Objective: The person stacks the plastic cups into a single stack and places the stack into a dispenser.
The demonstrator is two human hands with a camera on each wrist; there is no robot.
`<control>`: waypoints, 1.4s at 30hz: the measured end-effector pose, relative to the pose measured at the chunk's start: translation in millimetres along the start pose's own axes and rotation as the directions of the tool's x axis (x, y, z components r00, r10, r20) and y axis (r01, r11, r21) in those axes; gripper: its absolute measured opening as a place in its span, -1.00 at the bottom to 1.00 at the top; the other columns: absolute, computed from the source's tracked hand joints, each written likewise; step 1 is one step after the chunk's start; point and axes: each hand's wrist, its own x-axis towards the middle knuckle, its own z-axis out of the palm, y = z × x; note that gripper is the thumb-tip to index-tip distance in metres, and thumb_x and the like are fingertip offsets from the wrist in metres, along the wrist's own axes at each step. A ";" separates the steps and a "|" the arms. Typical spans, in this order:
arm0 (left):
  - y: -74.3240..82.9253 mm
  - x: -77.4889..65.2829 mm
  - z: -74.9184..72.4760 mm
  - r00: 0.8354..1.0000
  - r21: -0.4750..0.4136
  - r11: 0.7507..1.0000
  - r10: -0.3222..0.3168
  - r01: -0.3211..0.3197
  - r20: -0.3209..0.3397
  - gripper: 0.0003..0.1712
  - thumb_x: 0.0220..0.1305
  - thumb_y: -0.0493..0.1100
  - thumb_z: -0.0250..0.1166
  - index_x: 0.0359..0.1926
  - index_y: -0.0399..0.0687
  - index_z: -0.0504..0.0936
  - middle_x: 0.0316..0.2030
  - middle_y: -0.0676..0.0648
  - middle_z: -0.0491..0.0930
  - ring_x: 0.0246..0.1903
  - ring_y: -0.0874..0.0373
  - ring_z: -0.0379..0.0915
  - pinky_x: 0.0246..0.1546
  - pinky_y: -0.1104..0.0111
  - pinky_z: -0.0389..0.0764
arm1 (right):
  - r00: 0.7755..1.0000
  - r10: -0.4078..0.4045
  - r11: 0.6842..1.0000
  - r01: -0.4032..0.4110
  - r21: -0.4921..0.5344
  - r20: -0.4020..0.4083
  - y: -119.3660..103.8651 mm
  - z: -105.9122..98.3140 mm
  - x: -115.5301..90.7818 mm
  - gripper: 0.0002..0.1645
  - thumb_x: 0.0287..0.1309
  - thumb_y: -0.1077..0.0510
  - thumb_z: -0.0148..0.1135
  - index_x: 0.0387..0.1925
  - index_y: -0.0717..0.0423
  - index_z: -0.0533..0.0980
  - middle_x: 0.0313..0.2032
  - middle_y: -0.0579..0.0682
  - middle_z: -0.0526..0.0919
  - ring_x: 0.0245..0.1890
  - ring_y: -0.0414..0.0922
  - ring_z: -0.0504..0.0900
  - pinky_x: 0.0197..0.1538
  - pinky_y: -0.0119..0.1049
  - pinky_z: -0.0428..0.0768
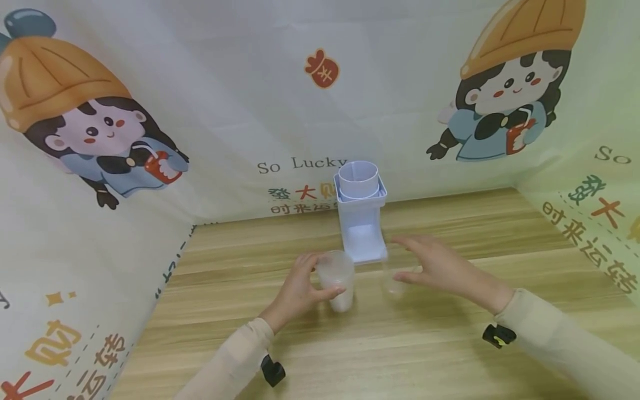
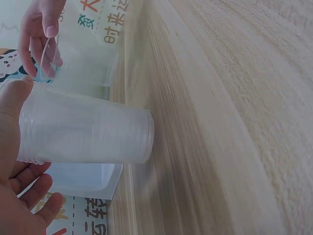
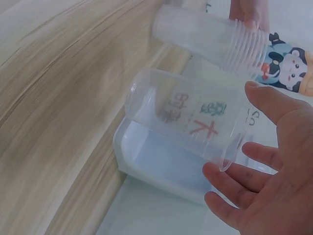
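My left hand (image 1: 299,286) grips a stack of nested clear plastic cups (image 1: 342,280) near the rims, thumb on one side and fingers on the other. The stack (image 2: 88,129) stands upright with its base at the wooden tabletop. To its right, my right hand (image 1: 445,272) holds a single clear plastic cup (image 3: 186,115) by the rim, between thumb and fingertips. This see-through cup (image 1: 394,284) is faint in the head view. Just behind both cups stands a white plastic holder (image 1: 362,233) with a round tube (image 1: 359,180) set in its square top.
The wood-grain table (image 1: 320,355) meets a printed cloth backdrop (image 1: 240,100) at the back and sides. A black wrist strap piece (image 1: 273,371) hangs under the left sleeve, another (image 1: 499,335) under the right.
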 end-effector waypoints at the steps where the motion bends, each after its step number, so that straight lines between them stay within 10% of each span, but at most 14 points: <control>1: 0.1 0.3 -0.4 1.000 0.001 1.000 0.008 -0.008 -0.001 -0.20 -0.08 0.00 0.61 0.17 -0.20 0.52 0.15 -0.19 0.53 0.20 -0.09 0.39 0.17 0.07 0.58 | 1.000 -0.007 1.000 0.007 0.005 -0.001 -1.3 1.2 1.8 -0.15 0.09 -0.12 0.42 0.33 0.18 0.37 0.21 0.24 0.57 0.18 0.22 0.57 0.25 0.16 0.51; 21: 0.4 0.0 -1.0 1.000 0.020 1.000 -0.006 0.005 0.016 -0.21 -0.08 0.01 0.60 0.17 -0.17 0.53 0.14 -0.16 0.54 0.19 -0.07 0.40 0.15 0.08 0.57 | 0.998 -0.067 0.997 0.068 0.033 -0.006 -22.9 3.6 25.7 -0.11 0.07 -0.14 0.44 0.35 0.13 0.35 0.23 0.23 0.56 0.19 0.16 0.59 0.23 0.09 0.56; 42: 0.8 1.3 -1.2 1.000 0.009 1.000 0.019 -0.019 0.009 -0.22 -0.08 0.01 0.61 0.15 -0.18 0.53 0.11 -0.17 0.55 0.17 -0.07 0.41 0.15 0.07 0.58 | 0.965 -0.176 0.980 0.189 0.054 -0.194 -46.0 -54.3 51.1 -0.14 0.04 -0.08 0.48 0.32 0.17 0.39 0.18 0.18 0.60 0.10 0.11 0.63 0.21 0.07 0.57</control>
